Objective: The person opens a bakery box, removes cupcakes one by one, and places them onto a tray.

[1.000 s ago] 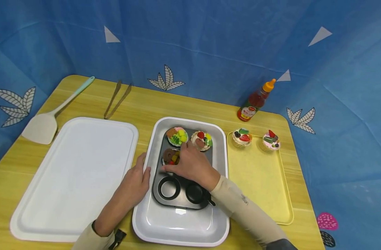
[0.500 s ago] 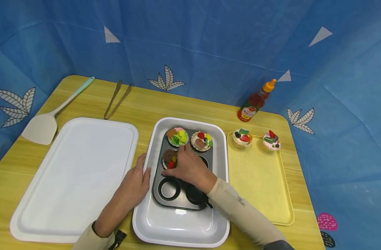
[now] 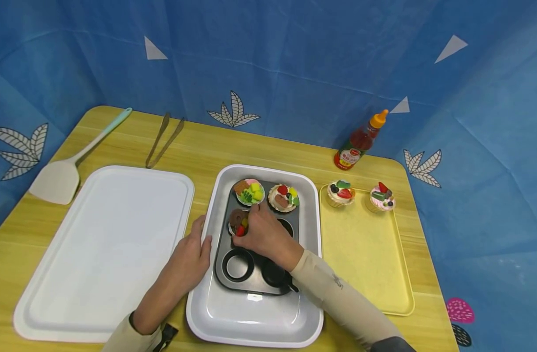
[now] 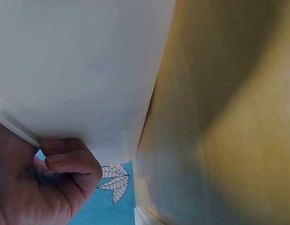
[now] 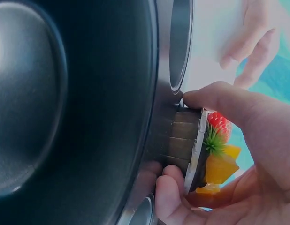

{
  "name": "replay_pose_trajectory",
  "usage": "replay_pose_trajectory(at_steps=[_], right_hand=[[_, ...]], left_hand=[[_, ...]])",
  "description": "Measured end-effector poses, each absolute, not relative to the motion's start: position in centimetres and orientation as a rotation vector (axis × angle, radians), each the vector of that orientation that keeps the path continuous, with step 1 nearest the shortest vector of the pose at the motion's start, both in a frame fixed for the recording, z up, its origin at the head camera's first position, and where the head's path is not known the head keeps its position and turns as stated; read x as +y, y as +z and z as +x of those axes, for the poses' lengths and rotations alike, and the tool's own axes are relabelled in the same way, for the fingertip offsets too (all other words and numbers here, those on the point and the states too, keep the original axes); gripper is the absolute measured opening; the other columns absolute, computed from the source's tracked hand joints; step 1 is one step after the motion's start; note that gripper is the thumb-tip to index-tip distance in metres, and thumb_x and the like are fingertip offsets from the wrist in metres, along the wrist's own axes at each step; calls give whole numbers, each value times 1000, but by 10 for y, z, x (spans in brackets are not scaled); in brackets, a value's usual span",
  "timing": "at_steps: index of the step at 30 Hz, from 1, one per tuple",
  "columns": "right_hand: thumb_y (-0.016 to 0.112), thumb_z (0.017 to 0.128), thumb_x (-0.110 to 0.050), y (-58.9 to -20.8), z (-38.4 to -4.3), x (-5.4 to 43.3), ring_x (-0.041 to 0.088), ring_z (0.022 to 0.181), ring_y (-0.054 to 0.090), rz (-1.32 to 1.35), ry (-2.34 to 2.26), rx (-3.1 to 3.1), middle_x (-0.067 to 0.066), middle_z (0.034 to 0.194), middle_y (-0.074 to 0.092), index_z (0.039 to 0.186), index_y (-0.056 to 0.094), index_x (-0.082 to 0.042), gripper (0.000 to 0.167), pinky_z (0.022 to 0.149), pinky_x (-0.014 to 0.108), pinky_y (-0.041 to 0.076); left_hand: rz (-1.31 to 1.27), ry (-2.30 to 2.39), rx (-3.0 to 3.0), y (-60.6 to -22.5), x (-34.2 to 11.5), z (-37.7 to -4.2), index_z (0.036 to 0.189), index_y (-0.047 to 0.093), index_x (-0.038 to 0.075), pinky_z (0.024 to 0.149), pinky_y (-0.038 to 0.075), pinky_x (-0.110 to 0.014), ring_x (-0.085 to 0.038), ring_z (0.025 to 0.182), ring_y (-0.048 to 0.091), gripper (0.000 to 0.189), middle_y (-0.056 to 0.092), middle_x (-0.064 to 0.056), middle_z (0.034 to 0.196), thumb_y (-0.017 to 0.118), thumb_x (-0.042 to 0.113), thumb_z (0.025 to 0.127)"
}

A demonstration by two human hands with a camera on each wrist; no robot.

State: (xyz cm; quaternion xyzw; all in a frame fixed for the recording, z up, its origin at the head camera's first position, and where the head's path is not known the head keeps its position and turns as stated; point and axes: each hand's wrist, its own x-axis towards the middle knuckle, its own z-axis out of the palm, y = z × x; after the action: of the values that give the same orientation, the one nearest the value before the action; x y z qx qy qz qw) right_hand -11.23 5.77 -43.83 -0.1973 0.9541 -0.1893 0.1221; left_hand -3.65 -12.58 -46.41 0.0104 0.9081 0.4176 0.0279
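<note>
My right hand point(image 3: 268, 234) holds a toy chocolate cupcake point(image 3: 237, 218) between thumb and fingers at the middle-left cup of a dark muffin tin point(image 3: 258, 284). In the right wrist view the cupcake point(image 5: 181, 143) has a ridged brown side and a strawberry, green sprig and orange pieces on top. Part of its base sits down in the cup. My left hand point(image 3: 187, 259) grips the left rim of the deep white tray point(image 3: 255, 322) around the tin; the left wrist view shows fingers curled at the rim. A green-and-yellow cupcake point(image 3: 250, 192) and a berry-topped tart point(image 3: 283, 198) fill the far cups.
A yellow tray point(image 3: 365, 259) on the right bears two cupcakes, one white-topped point(image 3: 341, 193) and one pink point(image 3: 381, 198). Behind it stands a red sauce bottle point(image 3: 355, 146). To the left lie a white tray point(image 3: 110, 244), a spatula point(image 3: 57, 181) and tongs point(image 3: 163, 142).
My right hand has shifted slightly left and the cupcake sits more level over its cup. The left hand stays on the tray's rim.
</note>
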Motion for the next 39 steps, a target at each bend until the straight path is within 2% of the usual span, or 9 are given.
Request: replay_pose_trajectory(at_steps=[16,25,33,39], right_hand=[[79,79,-33,-439,-114,58,22,80,63,-593,-577,2776,29,127,49,127,49,18,76,66,27,57],[79,79,-33,-437,-114,58,22,83,62,-582,-560,2771,28,126,49,126,49,19,76,66,25,56],[78,80,-33,-437,-114,58,23,84,62,-557,-559,2755,31,130,48,126,49,19,75,60,22,53],[78,80,-33,-437,-115,58,20,80,61,-547,-572,2742,28,124,50,124,50,19,73,59,22,52]], left_hand=[[51,1305,2818,-465,-127,-37,148,32,-4,86,52,-57,-42,107,65,50,62,-34,119,48,11,103],[43,1298,2797,-464,-127,-37,148,31,-2,85,53,-56,-42,107,65,50,62,-34,119,47,12,104],[40,1294,2787,-463,-127,-37,148,30,-3,85,53,-56,-42,107,64,50,61,-34,120,47,12,104],[44,1298,2793,-463,-126,-37,148,30,-4,85,53,-56,-42,108,64,50,61,-35,120,47,11,103]])
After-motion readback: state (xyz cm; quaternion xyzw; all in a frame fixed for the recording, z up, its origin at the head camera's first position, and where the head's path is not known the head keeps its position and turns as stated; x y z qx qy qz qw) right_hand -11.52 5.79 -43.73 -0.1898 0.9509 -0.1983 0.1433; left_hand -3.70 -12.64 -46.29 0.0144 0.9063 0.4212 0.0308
